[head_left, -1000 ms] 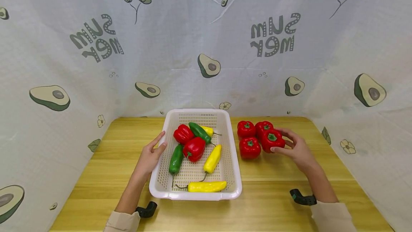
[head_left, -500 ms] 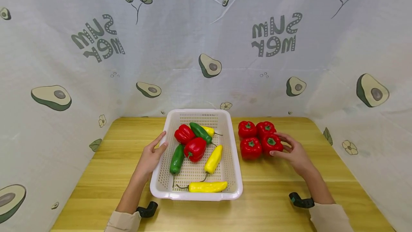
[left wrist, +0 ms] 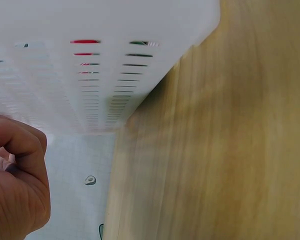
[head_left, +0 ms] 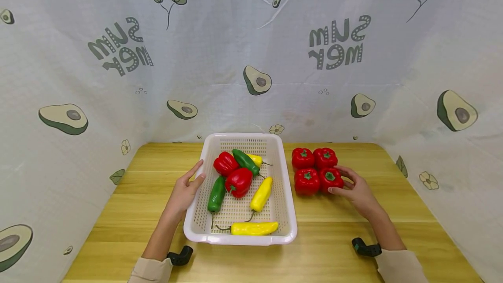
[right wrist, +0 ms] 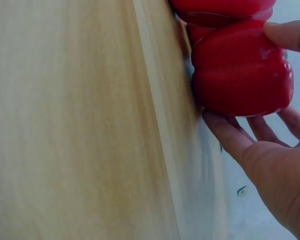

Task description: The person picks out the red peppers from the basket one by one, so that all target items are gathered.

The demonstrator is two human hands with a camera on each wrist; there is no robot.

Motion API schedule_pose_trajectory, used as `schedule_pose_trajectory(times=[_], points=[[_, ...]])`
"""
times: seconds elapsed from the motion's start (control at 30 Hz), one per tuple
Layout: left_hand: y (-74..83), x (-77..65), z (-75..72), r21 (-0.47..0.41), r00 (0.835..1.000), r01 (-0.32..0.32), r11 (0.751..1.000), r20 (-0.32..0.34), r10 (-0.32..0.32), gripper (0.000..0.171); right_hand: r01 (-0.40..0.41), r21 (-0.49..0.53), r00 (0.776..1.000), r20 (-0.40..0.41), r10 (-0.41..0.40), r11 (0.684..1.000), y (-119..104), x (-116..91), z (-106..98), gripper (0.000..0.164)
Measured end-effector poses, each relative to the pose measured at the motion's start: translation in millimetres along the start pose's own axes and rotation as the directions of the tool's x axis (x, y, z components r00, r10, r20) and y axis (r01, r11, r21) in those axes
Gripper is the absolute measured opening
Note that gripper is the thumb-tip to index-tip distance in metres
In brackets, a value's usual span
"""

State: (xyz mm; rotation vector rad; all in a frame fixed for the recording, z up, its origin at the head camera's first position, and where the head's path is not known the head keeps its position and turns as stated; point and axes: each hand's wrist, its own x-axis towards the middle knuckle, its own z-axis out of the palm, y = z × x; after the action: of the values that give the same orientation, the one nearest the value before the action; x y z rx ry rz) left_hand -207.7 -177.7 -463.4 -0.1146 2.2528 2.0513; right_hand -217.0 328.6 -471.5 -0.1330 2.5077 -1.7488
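My right hand holds a glossy red bell pepper by its right side, thumb in front and fingers behind. In the right wrist view, this bell pepper sits between the fingers and thumb, low over the wood and against another red one. Three other red bell peppers stand beside it, stems up, forming a tight square. My left hand grips the left rim of a white plastic basket. In the left wrist view, a bent finger shows close to the slotted basket wall.
Inside the basket lie two red bell peppers, two green peppers and three yellow peppers. A wooden table carries everything. A pale curtain with printed avocados hangs behind and on both sides.
My right hand has lowered the red bell pepper and drawn it slightly left, into line with the other three. The left hand stays on the basket.
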Motion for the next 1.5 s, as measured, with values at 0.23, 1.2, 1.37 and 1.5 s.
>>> schedule_pose_trajectory(times=[0.23,1.2,1.37,1.5], points=[[1.7,-0.5,-0.8,0.006,1.000,0.001,1.000,-0.002,-0.001,0.053,0.007,0.016,0.999,0.036,-0.008,1.000,0,1,-3,0.081],[1.3,0.5,-0.3,-0.006,1.000,-0.017,1.000,0.008,0.017,0.053,0.125,-0.093,0.985,-0.106,-0.135,0.988,-80,5,28,0.068],[1.0,-0.1,-0.5,0.000,1.000,-0.009,1.000,-0.004,0.009,0.052,0.113,-0.082,0.993,-0.029,-0.116,0.990,-92,12,48,0.069],[1.2,-0.1,-0.1,0.005,1.000,-0.013,1.000,-0.009,0.013,0.052,0.149,-0.103,0.989,0.015,-0.148,0.984,-99,19,66,0.068]])
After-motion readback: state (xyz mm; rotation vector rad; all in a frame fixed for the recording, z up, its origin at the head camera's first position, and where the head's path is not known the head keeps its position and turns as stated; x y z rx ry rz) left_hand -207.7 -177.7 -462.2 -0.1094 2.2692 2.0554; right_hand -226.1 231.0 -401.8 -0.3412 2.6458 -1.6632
